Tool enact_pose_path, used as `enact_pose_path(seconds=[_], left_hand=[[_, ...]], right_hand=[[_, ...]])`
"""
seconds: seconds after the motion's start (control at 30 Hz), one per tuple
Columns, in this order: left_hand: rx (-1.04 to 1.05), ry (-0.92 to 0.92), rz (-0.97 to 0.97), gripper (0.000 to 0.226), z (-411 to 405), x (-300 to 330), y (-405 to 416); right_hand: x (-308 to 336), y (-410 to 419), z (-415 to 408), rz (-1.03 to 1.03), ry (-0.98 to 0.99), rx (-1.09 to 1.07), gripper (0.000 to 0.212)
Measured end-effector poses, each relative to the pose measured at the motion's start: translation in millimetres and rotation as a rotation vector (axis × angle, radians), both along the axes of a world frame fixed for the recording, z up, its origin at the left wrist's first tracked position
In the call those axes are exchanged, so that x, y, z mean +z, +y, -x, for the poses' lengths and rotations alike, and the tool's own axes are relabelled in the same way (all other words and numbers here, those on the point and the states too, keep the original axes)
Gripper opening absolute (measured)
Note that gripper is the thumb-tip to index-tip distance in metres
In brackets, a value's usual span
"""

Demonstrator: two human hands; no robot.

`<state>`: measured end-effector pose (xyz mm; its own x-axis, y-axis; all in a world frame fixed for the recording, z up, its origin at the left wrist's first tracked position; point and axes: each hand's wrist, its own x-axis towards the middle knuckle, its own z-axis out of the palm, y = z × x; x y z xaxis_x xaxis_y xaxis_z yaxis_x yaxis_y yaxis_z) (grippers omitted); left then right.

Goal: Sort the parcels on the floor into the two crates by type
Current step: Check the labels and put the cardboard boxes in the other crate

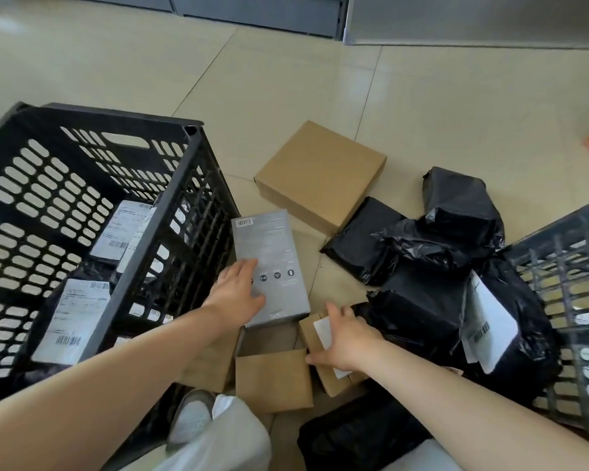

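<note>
Beside the left crate (198, 212) (bagged parcels inside), the left hand (235, 290) lies flat-fingered on the grey box (276, 253), long axis pointing away; the right hand (346, 341) grips 1 small brown box (317, 334), right crate (565, 277) nearer.

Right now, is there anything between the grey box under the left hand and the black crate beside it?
Nothing visible lies between them. The grey box sits on the floor right against the black crate, with the left hand resting on it. Only the crate's own tall wall separates them, so the box would likely have to be lifted over the rim.
</note>
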<state>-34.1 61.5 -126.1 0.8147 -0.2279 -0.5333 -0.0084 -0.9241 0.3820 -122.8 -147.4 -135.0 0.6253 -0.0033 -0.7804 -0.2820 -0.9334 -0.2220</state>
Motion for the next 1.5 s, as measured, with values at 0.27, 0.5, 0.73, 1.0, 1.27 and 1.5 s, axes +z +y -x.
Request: enact_pose_path(seconds=[0.27, 0.5, 0.73, 1.0, 1.27, 1.5], left_hand=[[-0.095, -0.065, 0.018, 0.073, 1, 2, -17], [-0.135, -0.184, -0.012, 0.070, 4, 8, -25], [0.046, -0.089, 0.229, 0.059, 8, 29, -45], [0.574, 0.599, 0.614, 0.051, 14, 50, -67], [0.745, 0.632, 0.848, 0.032, 18, 42, -66], [0.847, 0.600, 0.932, 0.040, 15, 37, -58]], right_hand=[[-7, 11, 11, 0.081, 0.000, -0.070, 0.110], [26, -13, -10, -0.059, 0.023, -0.234, 0.110], [65, -37, -27, -0.235, 0.007, -0.470, 0.110], [75, -25, -33, -0.253, -0.300, -0.527, 0.104], [68, -24, -37, -0.563, -0.459, -0.649, 0.068], [73, -26, -39, -0.793, -0.486, -0.839, 0.038]])
